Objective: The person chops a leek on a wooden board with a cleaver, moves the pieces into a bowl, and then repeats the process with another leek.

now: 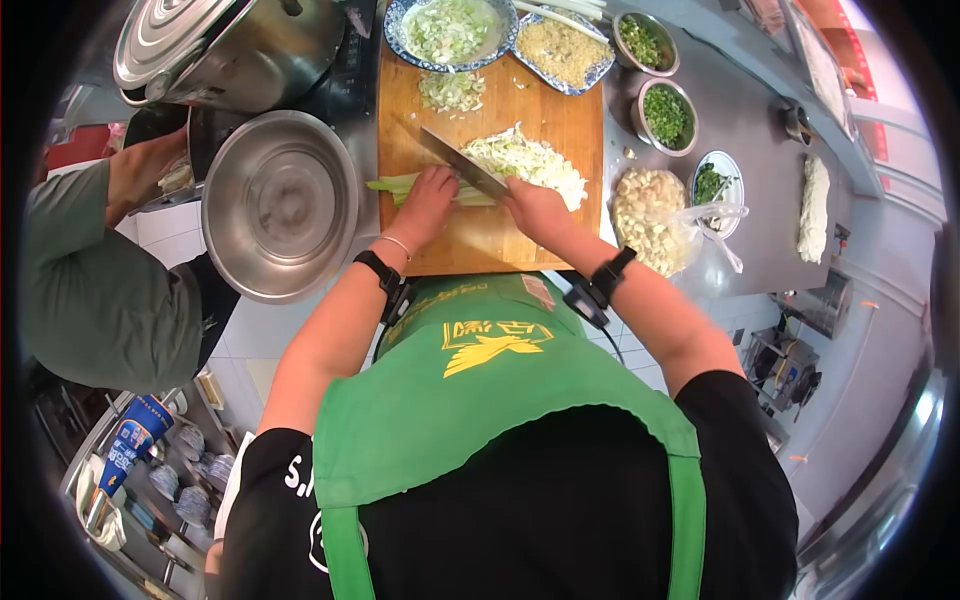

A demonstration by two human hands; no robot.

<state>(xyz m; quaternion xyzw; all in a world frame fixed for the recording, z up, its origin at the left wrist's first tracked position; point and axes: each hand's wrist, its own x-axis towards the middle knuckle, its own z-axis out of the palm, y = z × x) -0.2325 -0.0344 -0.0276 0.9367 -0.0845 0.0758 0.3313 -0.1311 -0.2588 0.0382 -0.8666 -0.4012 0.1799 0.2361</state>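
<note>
My right hand [537, 212] grips the handle of a kitchen knife [468, 165], its broad blade slanting to the upper left over the wooden cutting board [405, 262]. Just left of the blade, my left hand [430, 205] presses down on pale green vegetable stalks [388, 185] whose ends stick out to the left. Against the blade's far side lies a heap of chopped pale green and white vegetable [535, 165]. A smaller chopped pile [450, 92] sits farther up the board, below a patterned bowl [397, 48] of chopped pieces.
A wide steel basin [340, 215] and a big lidded pot [270, 60] stand at left, near a co-worker's arm [135, 180]. On the right are a plate of minced food [565, 52], steel bowls of chopped greens [667, 115], a bag of pale cubes [650, 215] and a small bowl [738, 190].
</note>
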